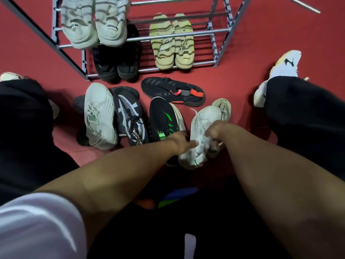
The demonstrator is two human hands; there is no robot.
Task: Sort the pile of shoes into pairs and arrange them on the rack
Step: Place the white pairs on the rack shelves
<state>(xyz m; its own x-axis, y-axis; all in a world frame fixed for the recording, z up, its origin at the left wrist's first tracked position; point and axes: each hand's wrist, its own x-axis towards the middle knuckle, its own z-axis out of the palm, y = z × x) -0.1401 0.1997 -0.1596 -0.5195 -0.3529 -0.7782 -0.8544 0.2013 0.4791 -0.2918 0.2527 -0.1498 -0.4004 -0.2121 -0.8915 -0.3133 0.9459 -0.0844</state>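
a red carpeted floor fills the view, with a grey metal shoe rack standing on it. on the rack sit a white sneaker pair, a black pair on the lowest bars and a beige pair. loose shoes lie just before the rack. both the left hand and right hand grip a white lace-up sneaker beside a black-and-green one.
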